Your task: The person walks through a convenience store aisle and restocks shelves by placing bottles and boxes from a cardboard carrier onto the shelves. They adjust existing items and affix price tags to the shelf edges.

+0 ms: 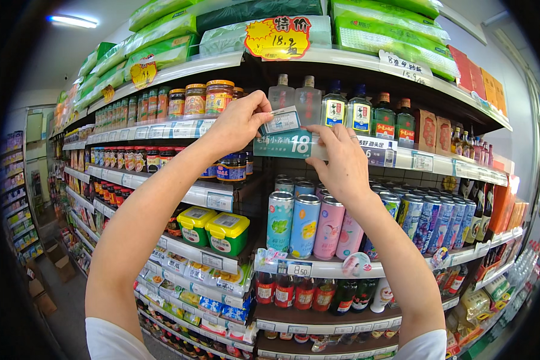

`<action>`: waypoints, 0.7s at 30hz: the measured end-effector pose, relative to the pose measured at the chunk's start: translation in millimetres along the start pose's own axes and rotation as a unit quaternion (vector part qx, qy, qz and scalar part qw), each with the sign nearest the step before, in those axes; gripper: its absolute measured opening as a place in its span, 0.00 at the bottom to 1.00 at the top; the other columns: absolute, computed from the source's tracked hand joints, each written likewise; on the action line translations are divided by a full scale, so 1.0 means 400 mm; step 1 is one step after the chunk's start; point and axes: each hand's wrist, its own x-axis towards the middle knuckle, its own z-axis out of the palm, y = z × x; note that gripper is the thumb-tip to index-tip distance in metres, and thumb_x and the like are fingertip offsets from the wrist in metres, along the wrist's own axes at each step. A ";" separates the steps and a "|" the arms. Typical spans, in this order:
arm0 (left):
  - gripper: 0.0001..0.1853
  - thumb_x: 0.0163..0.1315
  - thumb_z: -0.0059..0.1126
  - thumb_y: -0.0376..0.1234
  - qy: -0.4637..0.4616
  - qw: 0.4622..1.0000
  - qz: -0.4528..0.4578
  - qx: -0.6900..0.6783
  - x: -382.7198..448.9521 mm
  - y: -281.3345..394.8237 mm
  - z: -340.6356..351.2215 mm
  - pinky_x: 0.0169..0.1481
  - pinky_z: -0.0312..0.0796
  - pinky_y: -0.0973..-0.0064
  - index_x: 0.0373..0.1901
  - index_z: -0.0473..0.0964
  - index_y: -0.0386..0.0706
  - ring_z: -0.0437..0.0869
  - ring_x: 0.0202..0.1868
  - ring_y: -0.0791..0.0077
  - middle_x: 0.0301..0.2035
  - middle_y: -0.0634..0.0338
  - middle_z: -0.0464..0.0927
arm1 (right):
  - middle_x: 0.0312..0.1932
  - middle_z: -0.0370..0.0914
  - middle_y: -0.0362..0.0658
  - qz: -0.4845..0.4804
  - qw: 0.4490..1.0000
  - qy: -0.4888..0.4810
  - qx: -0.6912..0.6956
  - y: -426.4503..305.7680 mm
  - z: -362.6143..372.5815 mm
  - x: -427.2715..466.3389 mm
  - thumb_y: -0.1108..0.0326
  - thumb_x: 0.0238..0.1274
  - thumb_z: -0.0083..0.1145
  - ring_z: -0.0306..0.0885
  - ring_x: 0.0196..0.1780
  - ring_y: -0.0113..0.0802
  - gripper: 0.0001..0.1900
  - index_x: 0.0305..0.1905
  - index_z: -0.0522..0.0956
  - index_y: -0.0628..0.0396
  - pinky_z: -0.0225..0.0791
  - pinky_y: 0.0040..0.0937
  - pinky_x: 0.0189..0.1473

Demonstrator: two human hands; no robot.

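My left hand (pixel 245 119) pinches a small paper price tag (pixel 282 120) between thumb and fingers, held tilted in front of the shelf edge. Just below and partly behind it, a teal promotional strip (pixel 281 145) with white print lies along the shelf's front rail. My right hand (pixel 342 157) has its thumb and fingers at the right end of this strip; whether it grips the strip cannot be told. A ring shows on one of its fingers. Behind the hands stand frosted glass bottles (pixel 308 101) and bottles with blue caps (pixel 334 108).
Below the hands, tall drink cans (pixel 304 225) stand close to the shelf's front. Jars (pixel 219 96) stand at the left, above yellow-lidded green tubs (pixel 227 234). Green tissue packs (pixel 387 45) fill the top shelf, with a yellow price sign (pixel 277 38) hanging from its edge.
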 end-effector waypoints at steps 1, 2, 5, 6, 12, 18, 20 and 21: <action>0.07 0.75 0.60 0.30 -0.008 1.000 0.004 0.025 -0.001 0.003 -0.003 0.40 0.81 0.68 0.43 0.74 0.35 0.86 0.38 0.67 0.35 0.54 0.82 | 0.48 0.77 0.46 0.007 1.000 -0.003 0.005 -0.004 -0.002 0.002 0.74 0.51 0.76 0.77 0.57 0.49 0.30 0.61 0.79 0.48 0.77 0.45 0.53; 0.06 0.76 0.59 0.30 -0.016 0.999 0.008 0.051 -0.001 0.006 -0.006 0.40 0.81 0.71 0.43 0.74 0.36 0.84 0.39 0.72 0.35 0.57 0.80 | 0.48 0.77 0.46 0.014 1.000 -0.007 0.009 -0.009 -0.005 0.004 0.75 0.51 0.76 0.77 0.57 0.49 0.29 0.60 0.78 0.48 0.77 0.45 0.53; 0.05 0.75 0.59 0.29 -0.020 0.997 0.018 0.069 -0.002 0.017 -0.002 0.42 0.79 0.71 0.42 0.74 0.37 0.83 0.37 0.73 0.35 0.58 0.80 | 0.48 0.78 0.45 0.021 1.000 -0.009 0.010 -0.012 -0.006 0.006 0.75 0.51 0.76 0.78 0.57 0.48 0.29 0.59 0.78 0.48 0.77 0.45 0.53; 0.05 0.75 0.60 0.29 -0.018 0.997 0.021 0.067 -0.003 0.018 0.000 0.42 0.78 0.70 0.42 0.74 0.37 0.83 0.37 0.71 0.35 0.57 0.81 | 0.48 0.78 0.45 0.020 1.000 -0.008 0.010 -0.012 -0.005 0.006 0.75 0.51 0.76 0.78 0.57 0.48 0.29 0.59 0.78 0.48 0.77 0.45 0.53; 0.06 0.69 0.64 0.28 0.004 0.983 0.103 0.154 -0.009 0.016 0.008 0.47 0.75 0.59 0.40 0.76 0.36 0.85 0.39 0.53 0.37 0.48 0.82 | 0.47 0.78 0.45 0.020 1.000 -0.012 0.013 -0.010 -0.006 0.009 0.75 0.51 0.76 0.78 0.56 0.48 0.29 0.60 0.78 0.47 0.77 0.45 0.53; 0.07 0.67 0.65 0.31 -0.051 0.964 0.105 0.238 -0.029 0.032 0.020 0.53 0.77 0.54 0.41 0.80 0.38 0.87 0.49 0.49 0.42 0.51 0.86 | 0.47 0.78 0.45 0.024 1.000 -0.013 0.002 -0.014 -0.008 0.015 0.68 0.53 0.78 0.78 0.56 0.48 0.27 0.59 0.80 0.48 0.76 0.45 0.53; 0.06 0.67 0.66 0.31 -0.071 0.968 0.068 0.229 -0.031 0.042 0.007 0.53 0.77 0.55 0.40 0.80 0.38 0.87 0.49 0.50 0.42 0.52 0.85 | 0.48 0.78 0.45 0.011 1.000 0.000 0.005 -0.020 0.002 0.025 0.65 0.53 0.79 0.79 0.56 0.48 0.27 0.59 0.80 0.49 0.76 0.45 0.54; 0.06 0.67 0.66 0.32 -0.081 0.970 0.052 0.222 -0.029 0.047 0.005 0.54 0.77 0.55 0.39 0.81 0.38 0.87 0.50 0.50 0.42 0.52 0.85 | 0.48 0.78 0.45 0.006 1.000 0.005 0.003 -0.018 0.005 0.028 0.64 0.53 0.79 0.79 0.56 0.48 0.26 0.58 0.81 0.49 0.76 0.45 0.54</action>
